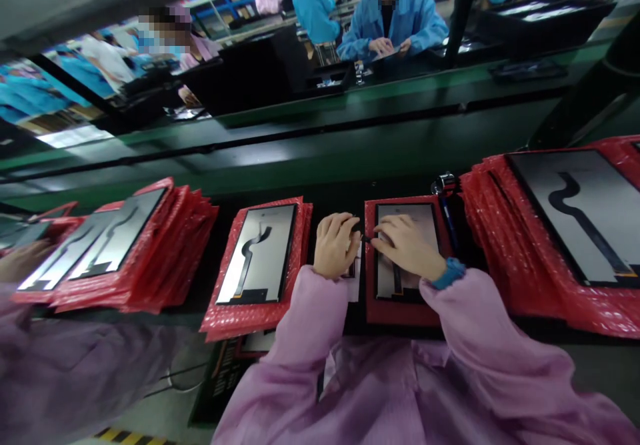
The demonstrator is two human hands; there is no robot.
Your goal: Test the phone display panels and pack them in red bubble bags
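A display panel [407, 214] with a silver back and a black frame lies on a red pad [400, 314] in front of me. Over its upper part is my right hand [411, 248], thumb and fingers drawn together at the panel's left edge. The dark flex cable [397, 278] runs up beneath that hand, which hides its far end. Just left of the panel, my left hand [336, 245] is closed in a pinch. Small dark bits show at both sets of fingertips, too small to name. A whitish sheet [353, 288] lies partly under my left hand.
To the left, another panel [263, 248] rests on red bubble-wrap sleeves [240, 322]. Taller sleeve stacks with panels stand at far left [165, 258] and right [515, 252]. A blue pen-like item [449, 222] lies beside the pad. A co-worker's sleeve [90, 365] is at left; people sit opposite.
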